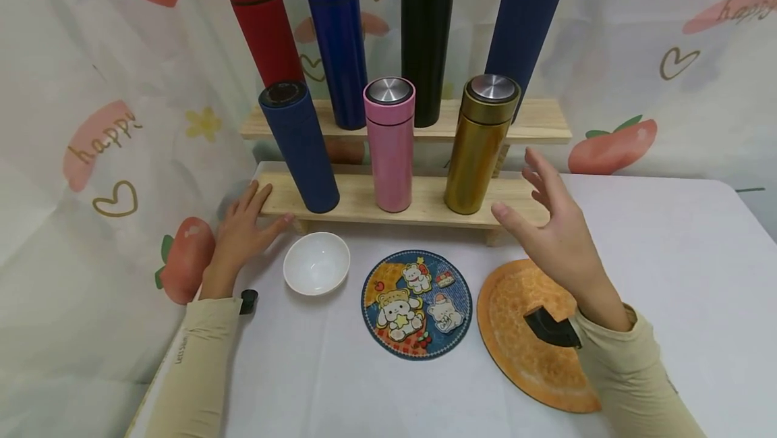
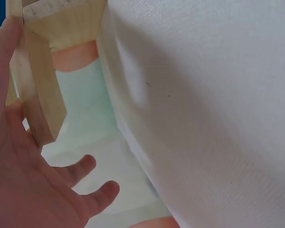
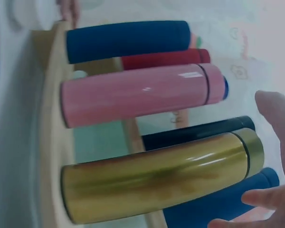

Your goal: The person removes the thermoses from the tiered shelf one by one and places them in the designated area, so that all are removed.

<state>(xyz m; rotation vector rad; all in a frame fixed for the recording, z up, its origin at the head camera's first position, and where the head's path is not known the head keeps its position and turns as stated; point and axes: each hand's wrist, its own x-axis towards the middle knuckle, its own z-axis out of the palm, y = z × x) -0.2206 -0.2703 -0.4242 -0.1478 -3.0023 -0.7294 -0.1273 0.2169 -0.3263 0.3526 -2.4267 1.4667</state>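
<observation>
My left hand (image 1: 243, 229) rests at the left end of the lower wooden shelf (image 1: 357, 192), its thumb spread along the front. In the left wrist view two fingers (image 2: 102, 197) reach out loosely past the board end (image 2: 42, 104). To the right of the gold thermos bottle (image 1: 478, 154), my right hand (image 1: 555, 232) is raised with thumb and fingers apart, holding nothing. A pink thermos (image 1: 391, 154) and a matte blue thermos (image 1: 303, 148) stand on the same board; the right wrist view shows the gold thermos (image 3: 161, 178) nearest that hand.
On the upper shelf (image 1: 549, 121) behind stand a red bottle (image 1: 261, 33), a shiny blue bottle (image 1: 336, 46), a black bottle (image 1: 427, 40) and a navy bottle (image 1: 528, 26). A white bowl (image 1: 317, 264), a cartoon mat (image 1: 419, 310) and an orange-brown round mat (image 1: 516, 330) lie in front.
</observation>
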